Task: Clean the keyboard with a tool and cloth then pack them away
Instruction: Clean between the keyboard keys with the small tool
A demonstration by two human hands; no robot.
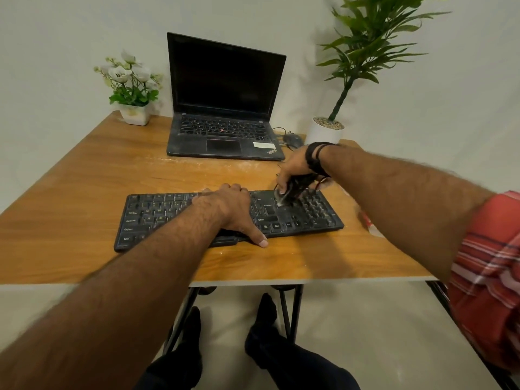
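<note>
A black keyboard [157, 218] lies flat near the front of the wooden table [84, 178]. My left hand [233, 212] rests on its middle, fingers spread over the keys and the thumb over the front edge. My right hand [295, 171] grips a small dark cleaning tool [289, 192] whose blurred tip touches the keys on the keyboard's right part. A reddish and white thing [371, 223], perhaps the cloth or a packet, lies partly hidden behind my right forearm near the table's right edge.
An open black laptop [225, 108] stands at the back with a mouse [292, 139] and cable to its right. A white flower pot [134, 114] is at the back left. A tall green plant [325, 130] is at the back right. White dust streaks the table.
</note>
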